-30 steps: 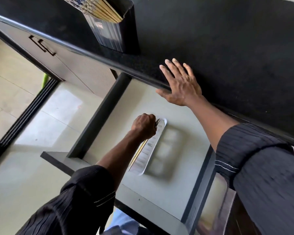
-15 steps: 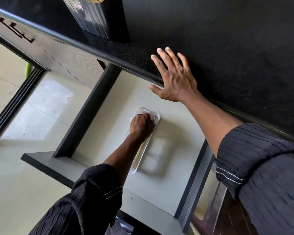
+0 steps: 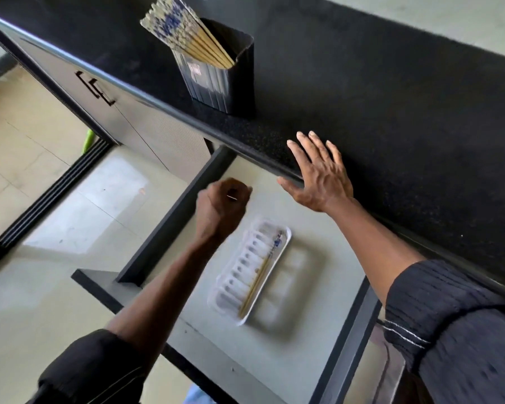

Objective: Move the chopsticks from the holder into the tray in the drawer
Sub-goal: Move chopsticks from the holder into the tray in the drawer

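At the upper middle of the frame a black holder stands on the dark surface, with a bundle of chopsticks leaning out to its upper left. Below, in the open drawer, a white tray holds one chopstick along its right side. The left hand hovers above the tray's upper left, loosely curled and gripping nothing visible, while the right hand lies flat, fingers spread, on the surface's edge.

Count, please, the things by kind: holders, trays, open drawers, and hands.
Holders: 1, black holder on the counter
Trays: 1, white tray
Open drawers: 1, drawer
Hands: 2, left hand, right hand
Total: 5
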